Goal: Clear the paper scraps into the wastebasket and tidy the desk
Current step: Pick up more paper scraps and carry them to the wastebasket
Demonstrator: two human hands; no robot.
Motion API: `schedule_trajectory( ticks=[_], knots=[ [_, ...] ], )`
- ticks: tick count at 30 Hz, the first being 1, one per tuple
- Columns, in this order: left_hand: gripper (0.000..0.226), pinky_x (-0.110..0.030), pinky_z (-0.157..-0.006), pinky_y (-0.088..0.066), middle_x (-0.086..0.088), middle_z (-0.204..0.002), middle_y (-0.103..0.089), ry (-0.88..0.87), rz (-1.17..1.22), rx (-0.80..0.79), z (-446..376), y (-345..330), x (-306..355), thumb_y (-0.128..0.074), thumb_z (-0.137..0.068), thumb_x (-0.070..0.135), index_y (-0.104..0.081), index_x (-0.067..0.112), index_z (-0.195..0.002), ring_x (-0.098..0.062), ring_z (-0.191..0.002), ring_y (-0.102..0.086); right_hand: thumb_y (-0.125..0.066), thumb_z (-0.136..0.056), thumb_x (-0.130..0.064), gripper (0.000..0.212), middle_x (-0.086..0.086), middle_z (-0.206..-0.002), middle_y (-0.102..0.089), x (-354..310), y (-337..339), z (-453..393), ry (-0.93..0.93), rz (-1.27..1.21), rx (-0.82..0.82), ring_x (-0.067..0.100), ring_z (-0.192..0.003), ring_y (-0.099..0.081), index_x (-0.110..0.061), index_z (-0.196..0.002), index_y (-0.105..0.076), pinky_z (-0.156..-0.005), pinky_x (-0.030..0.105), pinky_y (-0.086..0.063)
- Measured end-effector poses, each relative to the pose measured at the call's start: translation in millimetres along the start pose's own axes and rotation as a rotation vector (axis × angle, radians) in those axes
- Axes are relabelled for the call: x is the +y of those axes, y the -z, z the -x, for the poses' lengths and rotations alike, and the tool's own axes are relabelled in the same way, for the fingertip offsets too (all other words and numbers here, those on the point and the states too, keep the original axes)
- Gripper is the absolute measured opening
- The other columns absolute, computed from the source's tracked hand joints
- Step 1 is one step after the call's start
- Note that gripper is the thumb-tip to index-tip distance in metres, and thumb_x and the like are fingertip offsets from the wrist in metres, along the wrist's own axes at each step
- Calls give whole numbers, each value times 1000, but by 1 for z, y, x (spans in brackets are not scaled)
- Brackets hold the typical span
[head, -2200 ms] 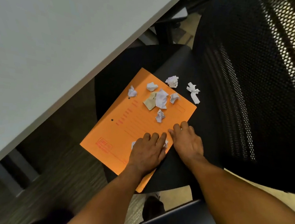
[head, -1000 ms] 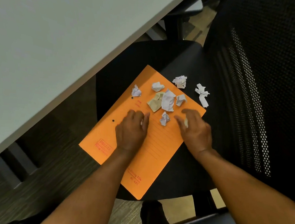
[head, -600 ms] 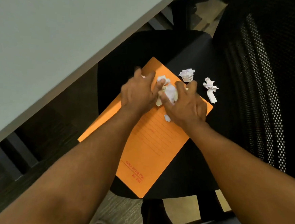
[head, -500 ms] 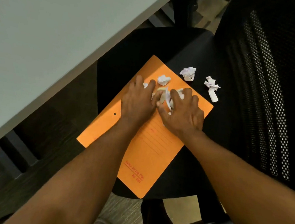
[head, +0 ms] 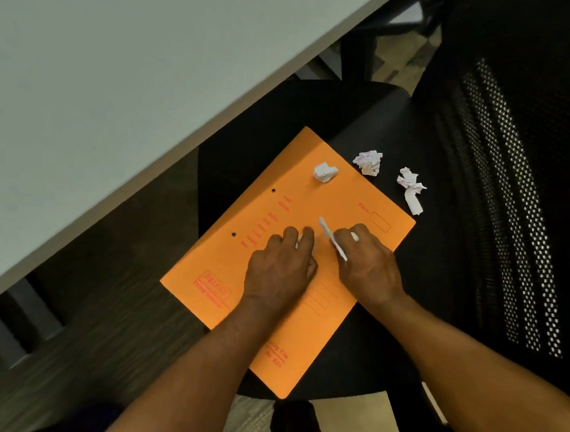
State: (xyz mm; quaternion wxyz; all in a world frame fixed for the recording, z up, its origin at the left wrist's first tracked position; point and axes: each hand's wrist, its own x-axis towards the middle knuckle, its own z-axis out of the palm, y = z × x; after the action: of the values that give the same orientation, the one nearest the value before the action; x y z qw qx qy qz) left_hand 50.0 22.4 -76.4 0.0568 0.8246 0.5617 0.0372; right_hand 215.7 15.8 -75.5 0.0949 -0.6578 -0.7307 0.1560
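- The step in hand looks like gathering: both hands rest on the orange folder [head: 308, 251], which lies on the black chair seat [head: 407, 293] beside the grey surface [head: 118, 66].
- The left hand [head: 279, 266] is curled shut, knuckles up, with a sliver of white showing between its fingers [head: 304, 237], so it seems to be gripping scraps.
- The right hand [head: 368, 266] is closed round a paper scrap [head: 331, 238], a white strip poking out toward 10 o'clock from its knuckles.
- Three crumpled scraps are loose. One small ball [head: 325, 172] sits on the folder near its far corner, at about 12 o'clock from the hands and well apart from them.
- A second ball [head: 369, 161] lies on the seat just off the folder's edge, at about 1 o'clock from the hands.
- A twisted scrap [head: 412, 190] lies on the seat further toward 2 o'clock, nearest the right hand yet clear of it.
- No wastebasket is in view, so the task seems partly done at best.
- The next move likely calls for reaching forward to the three loose pieces without spilling what is already held, or else emptying the hands first.
- With both hands occupied, pinching more scraps could let the held ones slip.
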Motion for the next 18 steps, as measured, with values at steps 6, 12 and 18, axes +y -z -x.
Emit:
schedule_trajectory(
  ticks=[6, 12, 18],
  knots=[
    [23, -28, -45, -32, -7, -77, -59, 113, 131, -3, 23, 2, -13, -52, -92, 32, -60, 13, -80, -23, -60, -57, -53, -96, -14, 12, 13, -84, -54, -29, 3, -1, 7, -137, 197, 25, -58, -51, -7, -101, -61, -44, 38, -47],
    [28, -26, -52, -28, -6, -63, -55, 590, 479, 329, 72, 36, -75, -58, -92, 18, -54, 10, -65, -19, -52, -48, -42, -101, -25, 22, 4, -84, -52, -121, 0, -6, 205, -329, 198, 18, -62, -48, -13, -108, -59, -51, 32, -39],
    [31, -9, -50, -33, 13, -60, -47, 921, 569, 579, 207, 61, -158, -58, -95, 34, -49, 23, -67, -2, -55, -49, -48, -97, -14, 36, 11, -105, -60, -272, -38, 27, 479, -514, 39, 19, -84, -58, -12, -132, -54, -64, 26, -48]
  ],
)
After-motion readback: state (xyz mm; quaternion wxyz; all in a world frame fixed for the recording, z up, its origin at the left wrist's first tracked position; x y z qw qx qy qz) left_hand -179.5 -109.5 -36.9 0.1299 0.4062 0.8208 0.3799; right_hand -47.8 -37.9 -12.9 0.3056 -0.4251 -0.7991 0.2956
